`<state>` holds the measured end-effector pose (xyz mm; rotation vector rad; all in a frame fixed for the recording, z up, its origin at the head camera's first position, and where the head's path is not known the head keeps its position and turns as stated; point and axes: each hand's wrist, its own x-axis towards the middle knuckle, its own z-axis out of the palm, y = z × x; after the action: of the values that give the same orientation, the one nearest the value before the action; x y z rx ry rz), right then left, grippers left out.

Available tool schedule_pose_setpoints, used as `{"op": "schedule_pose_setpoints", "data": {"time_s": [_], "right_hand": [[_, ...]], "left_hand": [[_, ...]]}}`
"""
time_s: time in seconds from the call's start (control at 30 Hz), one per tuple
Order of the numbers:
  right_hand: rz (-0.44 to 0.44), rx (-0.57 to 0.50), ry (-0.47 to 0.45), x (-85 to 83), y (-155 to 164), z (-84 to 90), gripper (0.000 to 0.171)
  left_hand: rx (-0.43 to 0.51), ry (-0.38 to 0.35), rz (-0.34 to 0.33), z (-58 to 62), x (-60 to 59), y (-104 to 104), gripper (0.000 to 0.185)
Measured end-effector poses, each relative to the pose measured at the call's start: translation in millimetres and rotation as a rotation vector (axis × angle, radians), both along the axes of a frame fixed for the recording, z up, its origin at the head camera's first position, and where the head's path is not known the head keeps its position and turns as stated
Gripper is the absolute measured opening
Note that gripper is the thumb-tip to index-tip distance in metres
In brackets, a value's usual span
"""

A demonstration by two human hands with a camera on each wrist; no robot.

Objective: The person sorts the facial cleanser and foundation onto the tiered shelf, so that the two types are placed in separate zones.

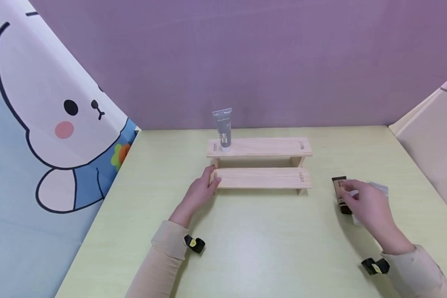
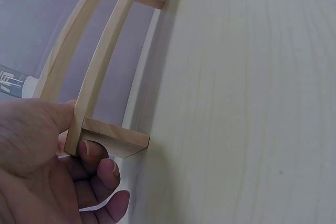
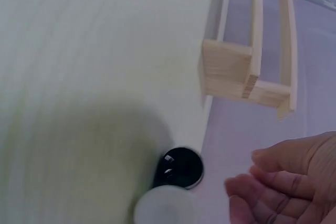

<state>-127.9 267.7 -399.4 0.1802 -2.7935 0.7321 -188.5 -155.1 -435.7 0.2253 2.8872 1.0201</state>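
A two-tier wooden shelf (image 1: 260,179) stands on the table. My left hand (image 1: 201,190) grips the left end of its lower board (image 2: 107,51), thumb on one face and curled fingers on the other. A grey tube (image 1: 224,128) stands on its white cap at the left of the upper board. At the right, my right hand (image 1: 370,207) hovers over a brown tube with a black cap (image 1: 345,208) and a pale tube (image 1: 380,188), partly hidden. In the right wrist view, a gap shows between thumb and fingers, apart from the black cap (image 3: 184,167) and white cap (image 3: 165,206).
The pale wooden table (image 1: 246,244) ends at a purple cloth backdrop (image 1: 268,62). A cloth with a cartoon animal (image 1: 48,103) hangs along the left side, and another pale cloth (image 1: 437,136) hangs at the right.
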Motion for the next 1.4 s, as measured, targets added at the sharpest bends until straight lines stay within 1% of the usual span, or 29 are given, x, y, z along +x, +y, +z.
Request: {"op": "schedule_pose_setpoints", "data": {"time_s": [0.13, 0.3, 0.47, 0.63, 0.83, 0.97, 1.2, 1.4], "right_hand": [[0.007, 0.055, -0.008, -1.2, 4, -3.7, 0.019], [0.009, 0.124, -0.038, -3.1, 7, -6.2, 0.017], [0.004, 0.15, -0.099, -5.8, 9, -8.4, 0.016], [-0.004, 0.161, -0.178, -8.8, 9, -10.1, 0.01], [-0.013, 0.168, -0.221, -10.3, 6, -9.3, 0.023], [-0.015, 0.177, -0.261, -11.2, 2, -9.0, 0.028], [-0.02, 0.22, -0.252, -13.7, -2, -11.1, 0.03], [-0.004, 0.227, -0.228, -16.7, -4, -11.7, 0.031]], "left_hand": [[0.002, -0.001, 0.002, -0.2, -0.4, 0, 0.051], [-0.003, -0.005, -0.001, -0.3, -0.4, 0, 0.051], [-0.015, -0.014, 0.004, -0.7, -1.3, 1, 0.051], [-0.015, -0.016, 0.003, -0.6, -1.6, 1, 0.051], [-0.019, -0.007, 0.007, -0.1, -0.5, 2, 0.051], [-0.017, -0.007, 0.006, 0.9, 0.8, 2, 0.051], [-0.017, -0.019, 0.017, 2.4, 2.0, 2, 0.051], [-0.016, -0.007, 0.016, 4.4, 3.4, 2, 0.051]]}}
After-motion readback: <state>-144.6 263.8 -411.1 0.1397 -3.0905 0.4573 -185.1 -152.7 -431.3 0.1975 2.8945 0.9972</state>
